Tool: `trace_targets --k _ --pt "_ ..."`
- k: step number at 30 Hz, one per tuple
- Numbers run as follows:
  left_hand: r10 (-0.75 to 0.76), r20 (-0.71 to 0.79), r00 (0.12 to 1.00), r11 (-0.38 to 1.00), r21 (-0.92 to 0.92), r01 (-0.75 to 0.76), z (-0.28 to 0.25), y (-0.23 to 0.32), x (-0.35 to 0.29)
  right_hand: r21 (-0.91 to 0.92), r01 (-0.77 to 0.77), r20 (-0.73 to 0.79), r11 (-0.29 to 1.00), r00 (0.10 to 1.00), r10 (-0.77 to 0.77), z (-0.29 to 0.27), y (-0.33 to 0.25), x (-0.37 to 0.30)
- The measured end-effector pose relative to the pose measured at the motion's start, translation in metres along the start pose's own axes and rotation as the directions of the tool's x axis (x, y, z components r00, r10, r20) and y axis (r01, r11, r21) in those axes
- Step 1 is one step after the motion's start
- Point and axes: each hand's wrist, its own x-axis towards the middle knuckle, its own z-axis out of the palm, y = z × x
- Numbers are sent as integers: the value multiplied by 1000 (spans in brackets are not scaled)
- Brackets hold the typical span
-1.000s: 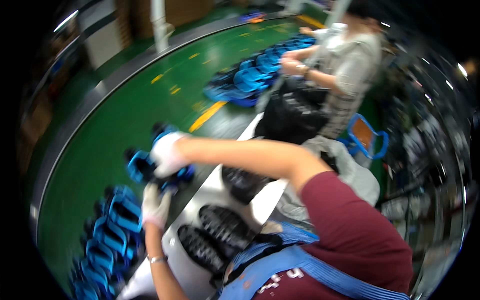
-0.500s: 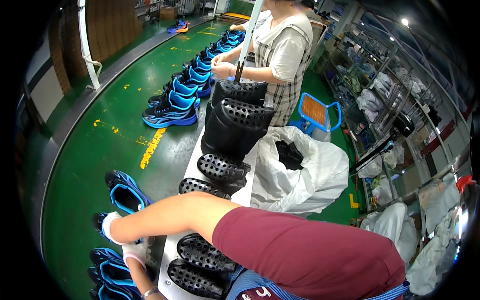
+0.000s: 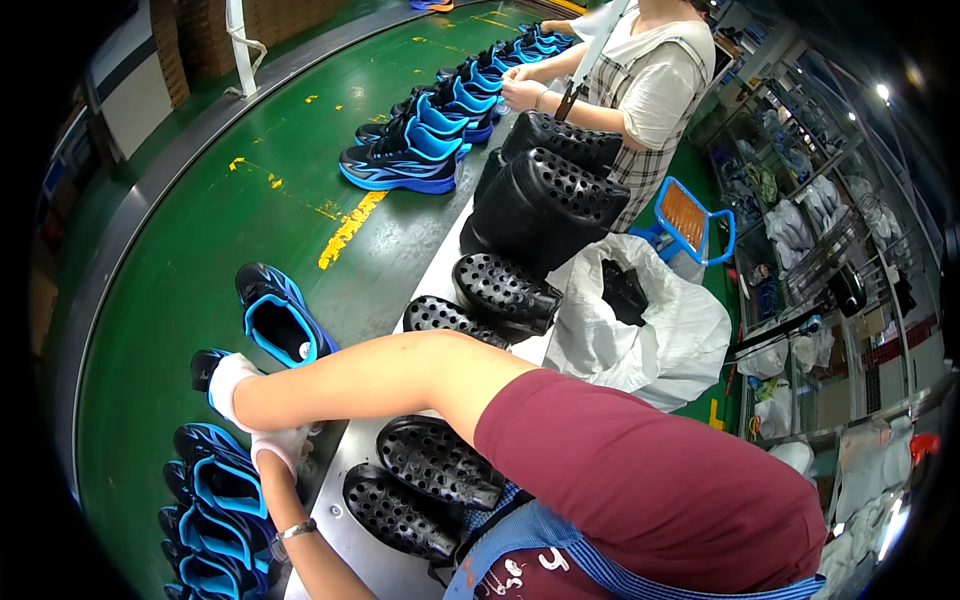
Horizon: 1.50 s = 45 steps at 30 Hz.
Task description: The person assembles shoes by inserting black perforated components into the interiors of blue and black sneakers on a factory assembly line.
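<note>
My right hand (image 3: 233,384), in a white glove, is closed on a black and blue sneaker (image 3: 205,368), most of which it covers. Just below it is my gloved left hand (image 3: 283,446), with a bracelet or watch on its wrist; its fingers are hidden behind the right hand and wrist. Both hands are above the green conveyor (image 3: 290,225). Beyond them lies another black sneaker (image 3: 285,318) with a bright blue lining. Closer to me, several similar sneakers (image 3: 228,485) stand in a row beside my left forearm.
Black perforated shoe forms (image 3: 440,460) lie on a metal ledge (image 3: 350,500) under my right arm. Tall black forms (image 3: 545,205) stand farther along. A white sack (image 3: 640,340), a blue-framed stool (image 3: 685,220) and a co-worker (image 3: 650,90) are beyond. More sneakers (image 3: 405,160) line the conveyor.
The view has shifted, so the co-worker, sack and shoe forms appear farther right and higher. Both hands stay together at the held sneaker.
</note>
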Motion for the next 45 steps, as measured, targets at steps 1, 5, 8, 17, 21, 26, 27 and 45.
trace_targets --k 1,5,8,17,21,26,27,45 --pt "-17 8 1000 1000 -5 17 -2 0 -3 16 -9 -8 1000 1000 10 -3 -1 -2" --pt "-92 53 994 996 -9 93 5 -35 19 -24 80 -32 997 996 -81 -5 -2 -6" --pt "80 -29 996 993 87 -77 -4 -12 4 13 44 -115 999 993 -42 3 7 -5" --pt "102 33 994 968 -235 -92 -25 -22 1 332 231 -478 915 877 -48 -74 63 -273" --pt "72 27 997 982 -178 -66 -4 55 -32 568 -103 -578 817 657 484 -27 134 -489" --pt "157 -23 987 973 -169 -159 12 84 -22 893 -307 -343 329 7 939 59 170 -688" --pt "174 -37 984 971 -159 -178 15 90 -17 978 -200 -74 56 -86 994 73 174 -726" --pt "277 -229 933 961 68 -269 -11 58 1 936 119 299 -331 -767 567 289 243 -1039"
